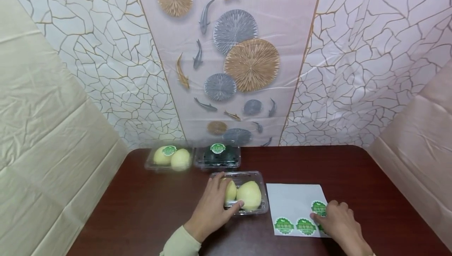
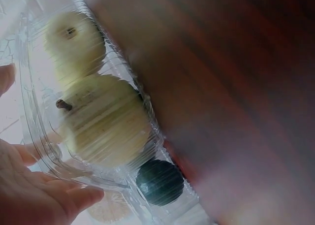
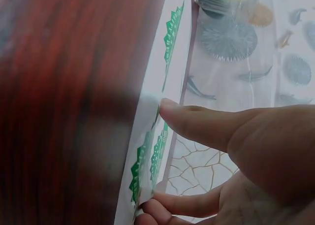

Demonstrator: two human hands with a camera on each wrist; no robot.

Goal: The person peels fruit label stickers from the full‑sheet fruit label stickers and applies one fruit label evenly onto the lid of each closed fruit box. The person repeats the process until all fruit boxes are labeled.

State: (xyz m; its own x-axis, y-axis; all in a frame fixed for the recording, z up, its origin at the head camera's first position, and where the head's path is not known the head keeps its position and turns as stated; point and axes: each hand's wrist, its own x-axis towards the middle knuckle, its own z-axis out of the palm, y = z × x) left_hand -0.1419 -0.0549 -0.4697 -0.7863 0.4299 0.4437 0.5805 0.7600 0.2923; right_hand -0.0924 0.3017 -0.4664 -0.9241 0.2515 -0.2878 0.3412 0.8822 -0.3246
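My left hand [image 1: 212, 205] holds a clear plastic box [image 1: 262, 193] from its left side, thumb over the front and fingers toward the back. Inside lie two pale yellow-green fruits; the right one [image 1: 250, 195] shows whole, the other is partly covered by the hand. In the left wrist view a brown stem marks one fruit [image 2: 106, 131]. My right hand [image 1: 340, 222] rests at the right edge of a white sheet [image 1: 293, 199] of round green stickers. Its thumb [image 3: 184, 119] touches the sheet beside an upper sticker [image 1: 319, 207]; its fingertips are at the edge. Another sticker is partly hidden beneath the hand.
Behind, a clear box of two pale fruits [image 1: 181, 158] and another of dark green fruits [image 1: 227, 156] each bear a green sticker [image 1: 217, 148]. More stickers [image 1: 284, 226] line the sheet's near edge. Patterned cloth [image 1: 226, 122] closes off the table's [image 1: 141, 209] back.
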